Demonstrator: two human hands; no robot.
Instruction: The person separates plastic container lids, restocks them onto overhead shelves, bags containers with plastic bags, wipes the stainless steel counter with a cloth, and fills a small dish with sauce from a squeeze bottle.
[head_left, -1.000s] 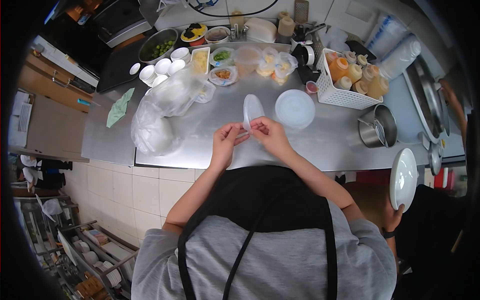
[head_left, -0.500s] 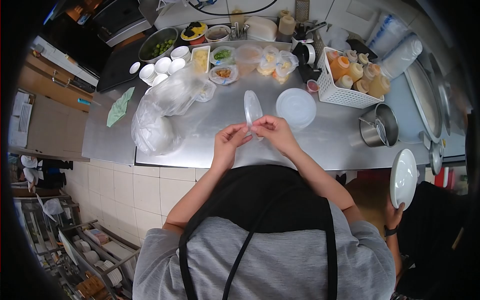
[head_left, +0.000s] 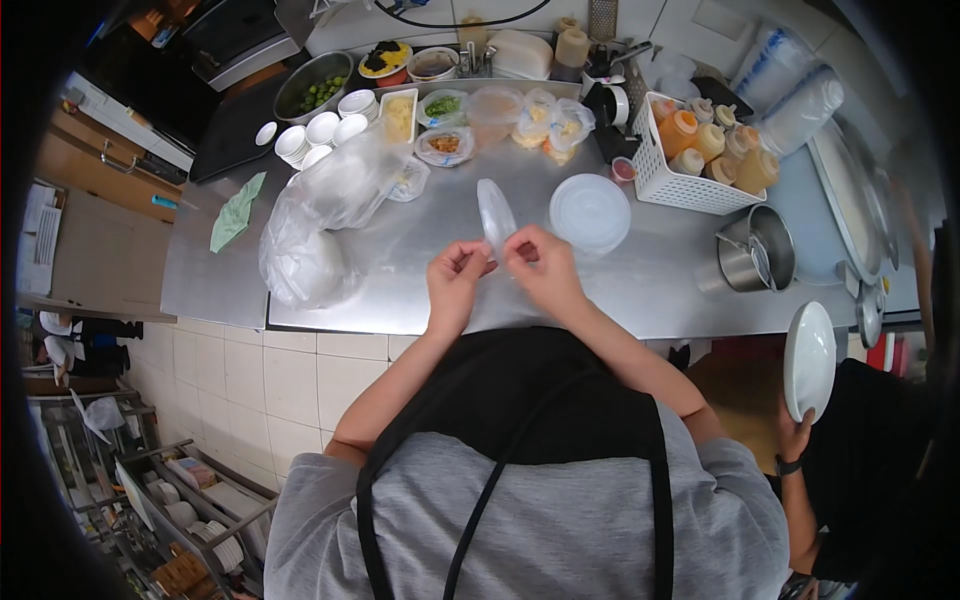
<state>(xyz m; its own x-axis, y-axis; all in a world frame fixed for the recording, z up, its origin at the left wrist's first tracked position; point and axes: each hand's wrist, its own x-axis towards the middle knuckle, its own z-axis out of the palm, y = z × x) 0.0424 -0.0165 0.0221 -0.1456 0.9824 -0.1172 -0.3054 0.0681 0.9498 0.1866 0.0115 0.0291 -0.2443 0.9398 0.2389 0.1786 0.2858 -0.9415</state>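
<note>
Thumb and fingers of the left hand (head_left: 453,288) pinch the lower edge of a translucent plastic lid (head_left: 494,210), tilted on edge above a steel counter (head_left: 400,295); the right hand (head_left: 548,275) curls its fingers close beside it, contact unclear. Just beyond, right, lie round translucent lids (head_left: 590,215). Farther back, a white perforated basket (head_left: 690,192) holds squeeze bottles (head_left: 708,147).

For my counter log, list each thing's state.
Disc: on edge, pinched by left hand
Right hand: fingers curled beside disc
Plate: tilted, in co-worker's hand
Pot: uncovered, utensil inside
Bowl: uncovered, green fruit inside
Bottles: standing in basket
Small dishes: mostly stacked
Cloth: creased
Bag: puffed, crumpled
</note>
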